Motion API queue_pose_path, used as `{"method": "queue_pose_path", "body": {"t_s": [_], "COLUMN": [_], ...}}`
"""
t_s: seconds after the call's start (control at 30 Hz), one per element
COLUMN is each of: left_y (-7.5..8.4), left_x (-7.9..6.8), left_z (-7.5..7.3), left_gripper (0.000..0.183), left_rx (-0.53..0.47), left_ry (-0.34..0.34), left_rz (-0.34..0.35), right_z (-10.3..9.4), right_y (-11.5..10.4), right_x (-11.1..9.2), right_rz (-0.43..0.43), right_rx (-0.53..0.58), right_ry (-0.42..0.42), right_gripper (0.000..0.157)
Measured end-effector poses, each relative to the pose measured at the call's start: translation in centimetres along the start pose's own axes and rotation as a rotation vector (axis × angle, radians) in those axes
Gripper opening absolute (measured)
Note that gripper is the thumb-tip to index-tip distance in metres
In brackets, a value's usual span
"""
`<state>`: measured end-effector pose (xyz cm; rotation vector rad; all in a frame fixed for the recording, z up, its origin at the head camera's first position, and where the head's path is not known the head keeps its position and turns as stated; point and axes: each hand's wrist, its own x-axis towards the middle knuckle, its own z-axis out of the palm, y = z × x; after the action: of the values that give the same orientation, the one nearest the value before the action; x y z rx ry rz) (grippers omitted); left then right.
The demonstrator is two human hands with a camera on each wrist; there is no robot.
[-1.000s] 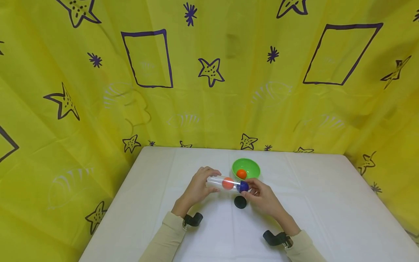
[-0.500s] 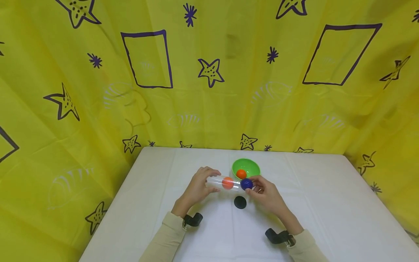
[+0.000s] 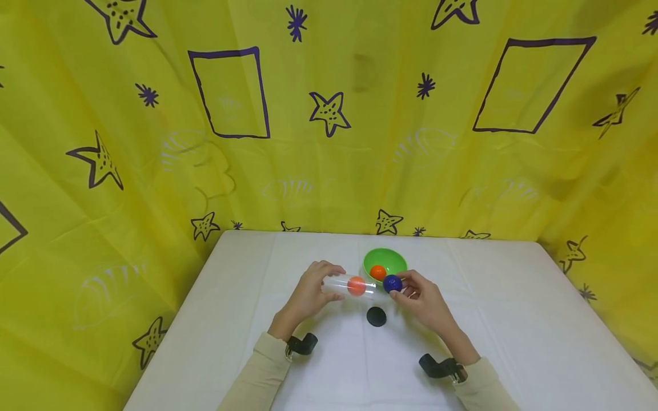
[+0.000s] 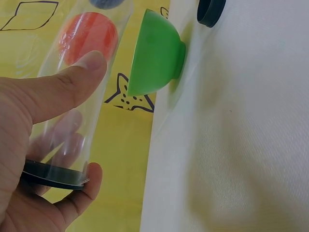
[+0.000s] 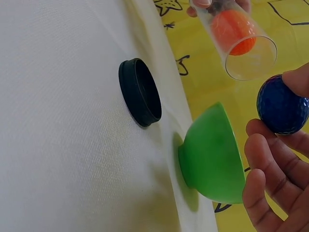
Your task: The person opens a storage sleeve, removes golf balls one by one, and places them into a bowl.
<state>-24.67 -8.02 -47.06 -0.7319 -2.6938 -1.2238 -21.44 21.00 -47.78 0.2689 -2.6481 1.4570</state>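
My left hand [image 3: 312, 288] grips a clear plastic tube [image 4: 72, 130] around its closed end, which has a dark cap [image 4: 55, 175]. Inside the tube is an orange ball [image 4: 89, 38]. The tube lies roughly level, its open end [image 5: 251, 58] toward the right hand. Between thumb and fingers, my right hand [image 3: 424, 299] pinches a dimpled blue golf ball [image 5: 282, 105] just outside that opening, apart from the rim. Behind the hands stands a green bowl [image 3: 390, 260] with another orange ball [image 3: 377, 273] in it.
A round black cap [image 3: 376, 317] lies on the white-covered table [image 3: 319, 377], in front of the tube. At the table's far edge hangs a yellow curtain [image 3: 288, 160] with drawn stars.
My right hand has drawn the blue golf ball out of the tube's open end and moved it rightward. The left hand and the tube have stayed nearly still.
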Motion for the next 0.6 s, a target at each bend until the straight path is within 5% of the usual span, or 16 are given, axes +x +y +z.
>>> {"method": "queue_pose_path", "body": {"t_s": [0.6], "left_y": [-0.01], "left_x": [0.05], "left_z": [-0.10], "left_gripper": [0.049], "left_rx": [-0.019], "left_ry": [-0.013], "left_rz": [-0.019], "right_z": [-0.64], "right_y": [0.09], "right_x": [0.86], "right_rz": [0.002], "right_rx": [-0.047], "right_ry": [0.042], "right_gripper": [0.039]}}
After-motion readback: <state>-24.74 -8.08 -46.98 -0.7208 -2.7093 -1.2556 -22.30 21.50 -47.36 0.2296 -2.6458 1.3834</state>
